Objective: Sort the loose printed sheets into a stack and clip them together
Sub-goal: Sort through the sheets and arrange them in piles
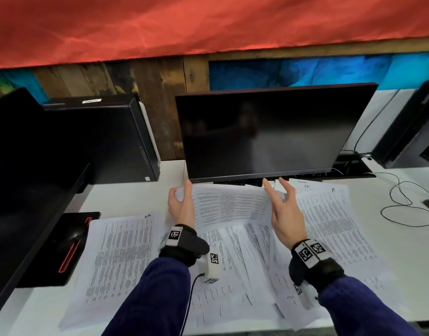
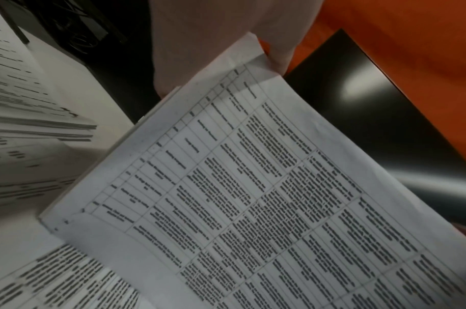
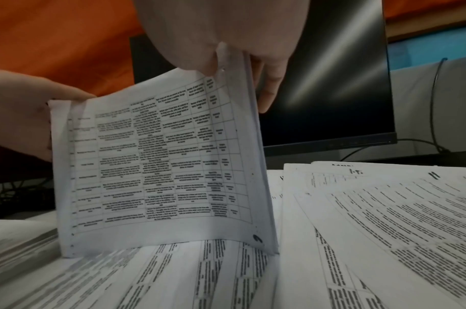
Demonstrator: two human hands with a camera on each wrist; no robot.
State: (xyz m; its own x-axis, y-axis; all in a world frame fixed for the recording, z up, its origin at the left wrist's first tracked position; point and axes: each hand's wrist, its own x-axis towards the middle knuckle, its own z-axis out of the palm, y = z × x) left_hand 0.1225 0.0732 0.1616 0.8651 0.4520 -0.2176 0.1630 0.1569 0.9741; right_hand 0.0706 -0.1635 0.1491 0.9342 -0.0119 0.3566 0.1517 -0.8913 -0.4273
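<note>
A bundle of printed sheets [image 1: 230, 204] stands on its lower edge on the desk, just in front of the monitor. My left hand [image 1: 183, 194] grips its left edge, fingers curled round the paper. My right hand [image 1: 275, 189] pinches the top right corner. In the right wrist view the thumb lies in front of the bundle [image 3: 160, 156] and the fingers [image 3: 268, 87] lie behind it. The left wrist view shows the bundle's tabled page [image 2: 252, 188] close up. Loose sheets lie flat as a left pile [image 1: 121, 258], a fanned middle heap [image 1: 245, 253] and a right spread [image 1: 329, 226].
A dark monitor [image 1: 269, 132] stands right behind the held sheets, with a keyboard [image 1: 237, 182] under its edge. A black computer case [image 1: 106, 141] and a second screen [image 1: 19, 166] stand at left. A mouse on a black pad [image 1: 72, 238] is near them. Cables [image 1: 402, 204] trail at right.
</note>
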